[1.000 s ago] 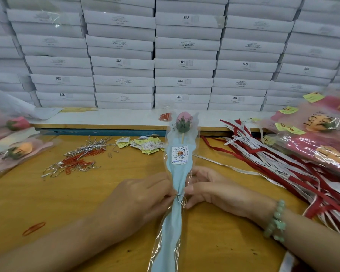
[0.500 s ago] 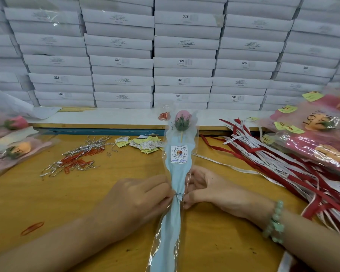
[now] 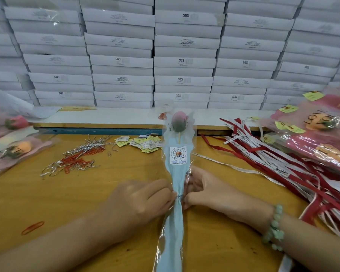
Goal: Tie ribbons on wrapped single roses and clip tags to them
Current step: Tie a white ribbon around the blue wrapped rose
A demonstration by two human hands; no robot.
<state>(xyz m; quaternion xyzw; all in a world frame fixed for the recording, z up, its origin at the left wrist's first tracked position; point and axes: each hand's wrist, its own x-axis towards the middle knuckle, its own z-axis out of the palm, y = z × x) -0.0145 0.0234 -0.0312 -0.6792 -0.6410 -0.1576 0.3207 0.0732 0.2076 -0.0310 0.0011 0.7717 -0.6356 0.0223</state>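
Left hand [image 3: 137, 201] and right hand [image 3: 208, 191] pinch the wire tie [image 3: 178, 196] around the wrapped rose [image 3: 177, 173]; its loop has tightened, so the ribbon likely comes next.

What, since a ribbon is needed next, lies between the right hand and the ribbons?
Nothing visible; only bare table separates the right hand, now pinching the rose, from the ribbons at its right.

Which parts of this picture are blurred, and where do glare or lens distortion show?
Head view: motion blur smears the left hand; the right hand is sharper; glare streaks the cellophane of the wrapped rose; wide-angle distortion bows the stacked white boxes at the edges.
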